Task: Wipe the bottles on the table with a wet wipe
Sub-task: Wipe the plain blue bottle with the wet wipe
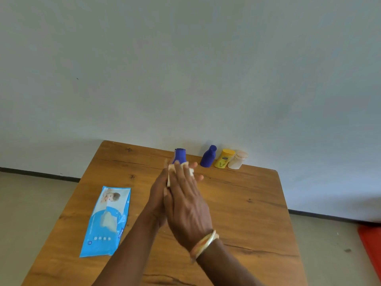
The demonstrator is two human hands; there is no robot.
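Note:
Both hands meet over the middle of the wooden table [247, 203]. My left hand [157, 197] grips a blue bottle [180, 156]; only the bottle's top shows above the fingers. My right hand [186, 203], with bangles at the wrist, lies over the bottle and holds a white wet wipe [170, 172] against it. The wipe shows between and beside the fingers. Three more bottles stand at the table's far edge by the wall: a second blue bottle [208, 157], a yellow bottle [224, 158] and a cream-white bottle [238, 160].
A blue pack of wet wipes [107, 219] lies flat on the table's left side. A pale wall rises just behind the far edge. A red object [371, 248] lies on the floor at the right.

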